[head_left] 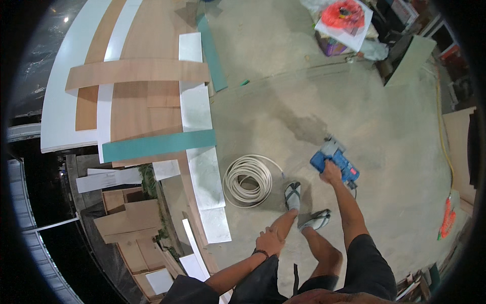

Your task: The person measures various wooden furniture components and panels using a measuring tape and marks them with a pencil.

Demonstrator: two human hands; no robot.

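My right hand (331, 173) is closed round the handle of a blue jigsaw (343, 164), a power tool with a grey metal base plate. The jigsaw is held out over the concrete floor to the right of my feet, and a short bit of dark cord shows at its rear end. My left hand (271, 241) rests on my left leg near the knee, its fingers spread over the skin, holding no object. Just left of my feet lies a coil of off-white cable or hose (247, 181), its loose end reaching toward my left foot.
Long boards and wood-coloured panels (147, 101) are stacked at the left, with a teal strip (159, 145) across them. Offcuts (129, 218) lie below. A red plastic bundle (342, 13) sits far right on stacked items. A yellow cord (439, 116) runs down the right side.
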